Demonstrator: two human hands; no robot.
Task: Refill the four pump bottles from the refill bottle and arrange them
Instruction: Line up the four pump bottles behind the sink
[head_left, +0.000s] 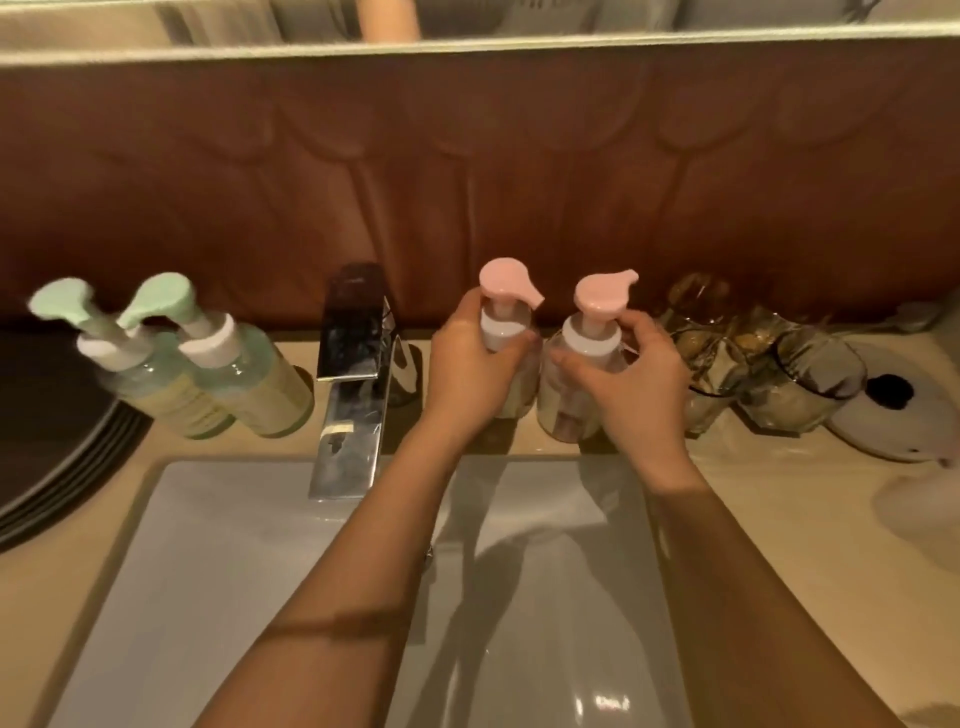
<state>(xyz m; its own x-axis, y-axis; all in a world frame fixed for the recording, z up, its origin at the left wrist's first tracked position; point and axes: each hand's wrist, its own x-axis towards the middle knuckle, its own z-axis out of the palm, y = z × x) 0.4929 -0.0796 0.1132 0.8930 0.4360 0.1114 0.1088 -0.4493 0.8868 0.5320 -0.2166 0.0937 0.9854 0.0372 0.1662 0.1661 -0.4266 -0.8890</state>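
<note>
Head view. Looks like the arranging step. Left hand (467, 364) wraps its fingers round the shoulder of the left pink bottle (501, 330). Right hand (641, 379) pinches the white collar of the right pink bottle (596, 340), thumb in front, fingers behind. Both bottles stand upright on the counter right of the faucet (353, 374), just beside each other. Best to hold the bases flat and twist at the collars until the nozzles match, as on the green bottles (249, 384) left of the faucet.
</note>
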